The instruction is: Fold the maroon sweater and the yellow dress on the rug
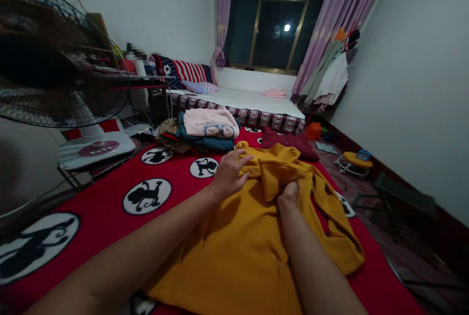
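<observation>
A mustard-yellow long-sleeved top (234, 246) lies spread over the red blanket, its hem toward me and one sleeve bent out on the right. Near its upper left side is my left hand (230, 174), fingers stretched forward and thumb apart, touching the cloth. My right hand (288, 195) grips a raised fold of the top near the neck; its fingers are mostly hidden by the fabric. Beyond the top lie a folded dark red garment (273, 139) and a stack with a pale pink printed garment (205, 122) over teal cloth (216, 144).
The red blanket (106, 227) has white circles with dark monkey figures. At left, a fan (40, 61) stands beside a cluttered desk (146, 79). A bed (242, 97) lies below the window. Right of the blanket are a yellow stool (355, 159) and a dark folding stool (406, 193).
</observation>
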A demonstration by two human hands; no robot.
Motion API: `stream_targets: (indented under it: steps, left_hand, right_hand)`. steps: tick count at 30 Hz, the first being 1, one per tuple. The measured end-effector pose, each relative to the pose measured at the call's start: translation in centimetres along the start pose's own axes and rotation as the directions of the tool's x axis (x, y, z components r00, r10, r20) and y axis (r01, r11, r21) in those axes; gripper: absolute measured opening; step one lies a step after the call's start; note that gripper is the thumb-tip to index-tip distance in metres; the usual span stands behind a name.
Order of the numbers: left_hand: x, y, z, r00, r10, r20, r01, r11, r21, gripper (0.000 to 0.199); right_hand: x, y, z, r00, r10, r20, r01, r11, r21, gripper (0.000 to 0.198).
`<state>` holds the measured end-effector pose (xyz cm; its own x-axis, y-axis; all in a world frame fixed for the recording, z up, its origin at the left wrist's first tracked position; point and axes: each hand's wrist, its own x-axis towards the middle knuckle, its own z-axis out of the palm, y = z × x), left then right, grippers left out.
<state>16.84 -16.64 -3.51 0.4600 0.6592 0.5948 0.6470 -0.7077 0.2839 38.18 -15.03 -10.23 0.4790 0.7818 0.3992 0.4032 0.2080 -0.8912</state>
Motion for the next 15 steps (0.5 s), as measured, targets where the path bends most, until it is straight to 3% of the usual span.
stream_targets:
  steps: [3, 6, 8, 9, 11, 13, 15]
  left_hand:
    - [-0.8, -3.1, 1.5, 0.967, -0.245, 0.072, 0.243, 0.969, 0.038, 0.076]
    - [-1.9, -4.0, 2.9, 0.949, -0.275, 0.154, 0.268, 0.961, 0.064, 0.078]
    - [-2.6, -3.9, 3.6, 0.943, -0.272, 0.189, 0.259, 0.961, 0.093, 0.07]
    - [-2.8, -3.8, 3.9, 0.943, -0.265, 0.204, 0.249, 0.963, 0.1, 0.065]
    - [-3.0, -3.7, 4.1, 0.947, -0.234, 0.222, 0.216, 0.971, 0.1, 0.058]
    - [-2.9, -3.7, 4.2, 0.953, -0.196, 0.229, 0.178, 0.979, 0.094, 0.055]
    - [-2.9, -3.7, 4.2, 0.957, -0.172, 0.234, 0.156, 0.984, 0.085, 0.053]
  right_hand:
    - [-1.2, -1.6, 0.5, 0.999, 0.029, -0.042, -0.029, 1.0, -0.001, 0.053]
    - [-3.0, -4.3, 0.4, 0.973, -0.133, 0.189, 0.141, 0.99, -0.029, 0.047]
    - [-3.7, -6.2, 0.1, 0.875, -0.165, 0.455, 0.213, 0.976, -0.056, 0.031]
    - [-3.8, -7.0, 0.0, 0.82, -0.122, 0.559, 0.203, 0.976, -0.084, 0.026]
    - [-3.0, -8.2, 0.0, 0.764, 0.011, 0.645, 0.121, 0.98, -0.16, 0.037]
    - [-1.1, -8.9, 0.4, 0.813, 0.09, 0.576, 0.027, 0.981, -0.191, 0.045]
    - [1.4, -9.2, 1.3, 0.888, 0.154, 0.434, -0.094, 0.983, -0.157, 0.034]
